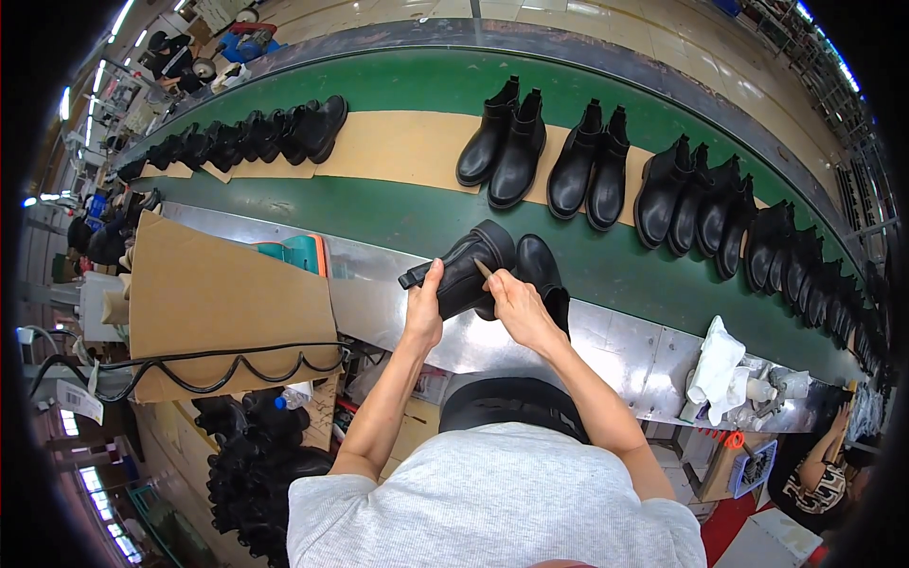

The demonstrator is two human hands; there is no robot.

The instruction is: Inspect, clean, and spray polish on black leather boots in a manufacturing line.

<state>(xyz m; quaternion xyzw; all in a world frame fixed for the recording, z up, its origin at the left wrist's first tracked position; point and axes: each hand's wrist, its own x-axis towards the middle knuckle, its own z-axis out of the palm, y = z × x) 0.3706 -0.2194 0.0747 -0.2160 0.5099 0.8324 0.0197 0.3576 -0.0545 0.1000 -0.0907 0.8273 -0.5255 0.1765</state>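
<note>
A black ankle boot point(461, 273) is tilted over the metal edge of the bench, its sole end up and to the right. My left hand point(425, 310) is closed around its shaft, thumb on top. In my right hand point(518, 308) is a slim brown stick point(483, 269), pencil-like, its tip against or very near the boot's side by the sole; I cannot make out its exact kind. A second black boot point(539, 265) stands just right of the held one, partly hidden behind my right hand and forearm.
Black boots point(590, 170) stand in pairs along tan card on the green belt point(398, 207), with more boots point(270, 133) at far left. A cardboard panel point(227, 303) with a coiled black cable rises at left. White cloth point(718, 364) and small containers lie at right. Other people work nearby.
</note>
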